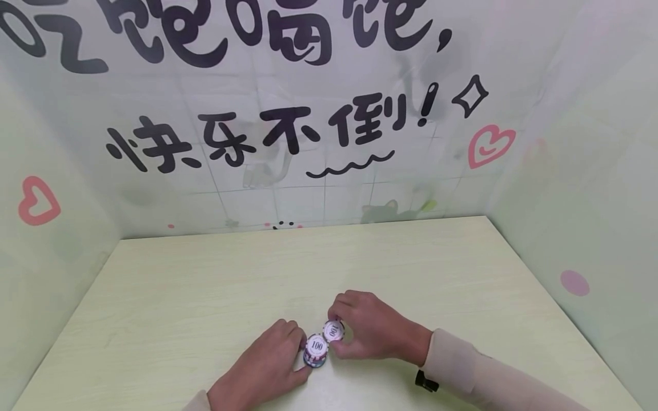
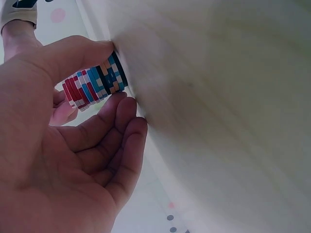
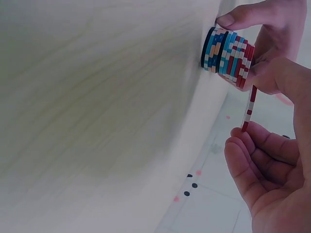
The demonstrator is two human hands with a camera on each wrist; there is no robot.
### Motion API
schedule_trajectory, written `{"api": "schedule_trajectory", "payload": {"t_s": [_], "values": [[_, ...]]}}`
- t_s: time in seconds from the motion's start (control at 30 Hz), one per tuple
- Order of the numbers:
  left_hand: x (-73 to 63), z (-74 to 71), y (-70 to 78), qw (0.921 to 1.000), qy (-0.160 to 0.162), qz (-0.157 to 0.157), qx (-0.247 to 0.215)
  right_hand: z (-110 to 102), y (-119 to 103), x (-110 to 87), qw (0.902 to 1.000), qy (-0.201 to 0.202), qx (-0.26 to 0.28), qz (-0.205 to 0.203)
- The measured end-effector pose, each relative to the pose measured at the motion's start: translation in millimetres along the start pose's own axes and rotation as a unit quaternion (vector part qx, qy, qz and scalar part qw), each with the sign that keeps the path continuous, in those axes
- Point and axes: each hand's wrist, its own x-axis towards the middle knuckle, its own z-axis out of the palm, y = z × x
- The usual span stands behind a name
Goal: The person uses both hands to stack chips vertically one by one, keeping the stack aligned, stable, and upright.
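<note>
A stack of poker chips [image 1: 316, 352] stands upright on the table, its white top face marked 100. Seen side-on in the left wrist view, the stack [image 2: 92, 82] has red, white, blue and black edges. My left hand [image 1: 267, 359] holds it low down, thumb on one side and curled fingers on the other. Between thumb and fingertips, my right hand [image 1: 377, 328] pinches a single poker chip [image 1: 333, 330], also marked 100. This chip is close beside the top of the stack; in the right wrist view the red-and-white chip [image 3: 250, 109] appears edge-on.
The pale wood-grain table [image 1: 205, 291] stretches out around both hands. A white back wall [image 1: 329, 200] with black lettering rises behind it, and side walls [image 1: 591, 228] flank it. A small black object [image 1: 426, 381] shows beside the right sleeve.
</note>
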Motion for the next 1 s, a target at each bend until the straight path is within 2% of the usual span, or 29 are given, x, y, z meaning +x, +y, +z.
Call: {"api": "schedule_trajectory", "payload": {"t_s": [0.57,0.8,1.0], "values": [[-0.8,0.1,0.8,1.0,0.005,0.002,-0.002,11,-8,7.2,0.999,0.007,0.007,-0.044],[-0.8,0.4,0.8,1.0,0.005,0.005,0.002,13,-11,8.0,0.999,0.0,0.016,-0.041],[-0.6,0.3,3.1,0.9997,0.017,0.015,0.009,15,-11,6.7,0.9991,0.001,0.015,-0.041]]}}
